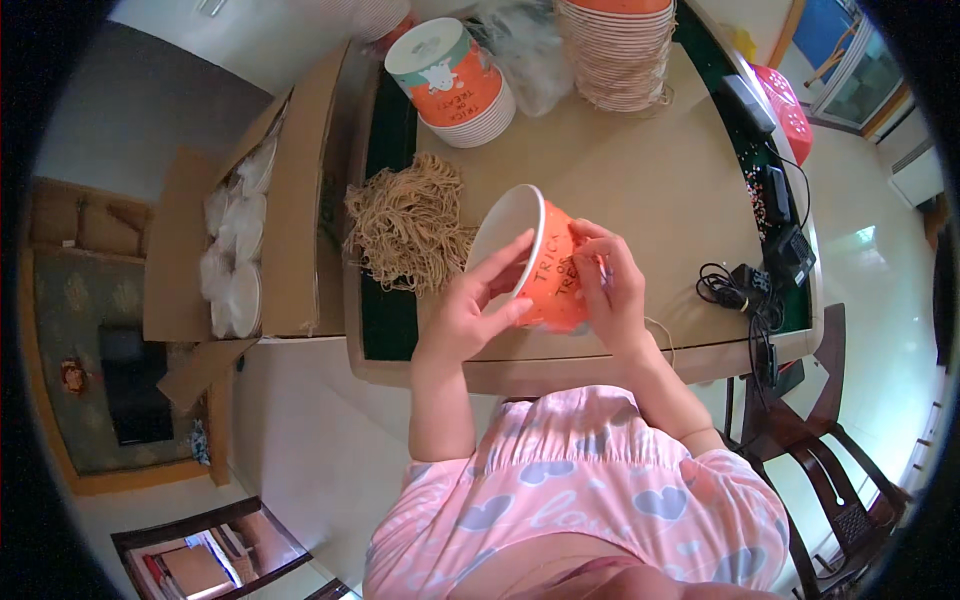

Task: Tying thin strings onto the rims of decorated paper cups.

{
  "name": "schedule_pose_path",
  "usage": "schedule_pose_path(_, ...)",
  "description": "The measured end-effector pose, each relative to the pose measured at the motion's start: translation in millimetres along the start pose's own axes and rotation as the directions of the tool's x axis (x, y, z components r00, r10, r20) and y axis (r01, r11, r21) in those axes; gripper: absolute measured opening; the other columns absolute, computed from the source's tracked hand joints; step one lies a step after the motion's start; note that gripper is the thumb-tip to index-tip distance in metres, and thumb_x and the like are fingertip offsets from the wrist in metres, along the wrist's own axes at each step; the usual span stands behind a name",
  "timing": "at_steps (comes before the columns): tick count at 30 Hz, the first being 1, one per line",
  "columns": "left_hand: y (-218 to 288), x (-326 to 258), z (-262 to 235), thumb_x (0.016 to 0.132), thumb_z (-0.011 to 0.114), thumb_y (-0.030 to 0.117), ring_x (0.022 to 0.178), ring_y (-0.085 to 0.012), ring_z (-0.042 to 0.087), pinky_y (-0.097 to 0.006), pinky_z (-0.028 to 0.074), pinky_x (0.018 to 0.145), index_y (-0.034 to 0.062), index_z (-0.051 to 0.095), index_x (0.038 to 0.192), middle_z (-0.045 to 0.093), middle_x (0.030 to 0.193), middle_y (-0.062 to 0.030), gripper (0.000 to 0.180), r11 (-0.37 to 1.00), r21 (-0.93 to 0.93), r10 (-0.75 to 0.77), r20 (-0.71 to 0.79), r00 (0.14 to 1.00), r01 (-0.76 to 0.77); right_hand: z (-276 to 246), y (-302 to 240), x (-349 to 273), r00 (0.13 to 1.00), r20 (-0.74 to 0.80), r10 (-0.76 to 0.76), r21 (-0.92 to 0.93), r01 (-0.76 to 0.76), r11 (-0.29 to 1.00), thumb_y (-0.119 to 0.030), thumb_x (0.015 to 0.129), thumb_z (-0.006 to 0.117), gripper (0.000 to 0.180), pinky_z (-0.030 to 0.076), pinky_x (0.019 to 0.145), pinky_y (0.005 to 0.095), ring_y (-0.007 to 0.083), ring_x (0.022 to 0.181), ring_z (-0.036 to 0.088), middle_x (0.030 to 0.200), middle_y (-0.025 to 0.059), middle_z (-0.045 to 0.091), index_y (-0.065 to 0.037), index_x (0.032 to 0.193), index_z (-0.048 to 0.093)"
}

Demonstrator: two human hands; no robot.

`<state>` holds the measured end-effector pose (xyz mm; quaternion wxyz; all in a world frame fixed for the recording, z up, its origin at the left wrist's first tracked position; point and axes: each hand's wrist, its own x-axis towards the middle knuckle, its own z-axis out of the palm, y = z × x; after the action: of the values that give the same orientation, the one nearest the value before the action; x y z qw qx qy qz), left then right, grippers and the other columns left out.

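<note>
Orange paper cup (545, 262) gripped by left hand (470, 310) and right hand (612, 290); twine heap (408, 222) left of cup.

My garment (590, 490) — a soft pink fabric printed with pale lilac hearts and white script — gathers in folds over my lap. My forearms are bare, without sleeves; no rings or bands visible.
</note>
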<state>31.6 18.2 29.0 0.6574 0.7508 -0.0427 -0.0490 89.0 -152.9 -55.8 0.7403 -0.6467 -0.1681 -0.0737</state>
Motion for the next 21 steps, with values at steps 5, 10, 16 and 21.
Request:
schedule_pose_path(5,-11,-20,-18,0.082,0.07,0.005,0.099,-0.0184,0.066,-0.033,0.051,0.084,-0.0007,0.057,0.119,0.068,0.109,-0.0135,0.04,0.828,0.534,-0.182,-0.036,0.983,0.173,-1,2,-2,0.996,0.058,-0.071,-0.123,0.078,0.989,0.004,0.087,0.059,0.011,0.05,0.086,0.035,0.0292,0.104,0.06,0.117,0.0175,0.061,0.0,0.097,0.057)
schedule_pose_path(10,-19,-16,-13,0.082,0.067,0.0,0.101,-0.0188,0.065,-0.033,0.051,0.085,-0.0025,0.057,0.119,0.068,0.107,-0.0118,0.038,0.955,0.181,-0.193,-0.216,0.957,0.233,6,-6,-2,0.985,0.087,-0.147,-0.183,0.161,0.97,0.004,0.086,0.06,0.011,0.05,0.086,0.0356,0.0298,0.104,0.06,0.116,0.0173,0.061,0.0,0.096,0.056)
schedule_pose_path(16,-9,-22,-14,0.081,0.054,-0.01,0.13,-0.0186,0.045,-0.032,0.034,0.109,-0.0023,0.028,0.147,0.044,0.141,-0.0131,0.071,0.986,-0.157,-0.053,0.048,0.997,0.06,3,5,2,0.993,0.088,-0.08,-0.202,0.096,0.975,0.003,0.088,0.059,0.009,0.051,0.084,0.0349,0.03,0.101,0.062,0.117,0.0169,0.062,-0.001,0.094,0.055)
schedule_pose_path(21,-8,-18,-15,0.082,0.05,-0.011,0.126,-0.0191,0.049,-0.033,0.038,0.107,-0.0037,0.029,0.146,0.045,0.141,-0.0132,0.068,0.922,-0.382,-0.051,0.037,0.998,0.061,5,-2,3,0.997,0.073,-0.014,-0.149,0.025,0.989,0.002,0.089,0.059,0.008,0.051,0.082,0.0353,0.0291,0.097,0.062,0.114,0.0166,0.062,-0.001,0.095,0.055)
